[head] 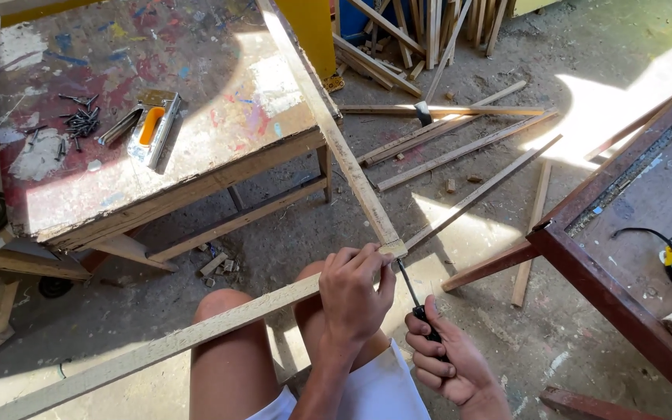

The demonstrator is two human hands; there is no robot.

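— How do the hands sit?

— The bare left hand (355, 289) is raised in front of the knees, fingers curled over and knuckles up, pinching closed. Its forearm climbs straight from the bottom edge.

— And the other one?

— The bare right hand (449, 359) lies lower and just to the right of the left, palm turned up, fingers folded into a loose fist. Its thumb is hard to make out; probably tucked along the top.

— Touching?

— No, near but apart.

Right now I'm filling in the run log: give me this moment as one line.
left hand: grips wooden frame corner | right hand: holds black-handled tool, tip at corner | staple gun, nails: on painted table
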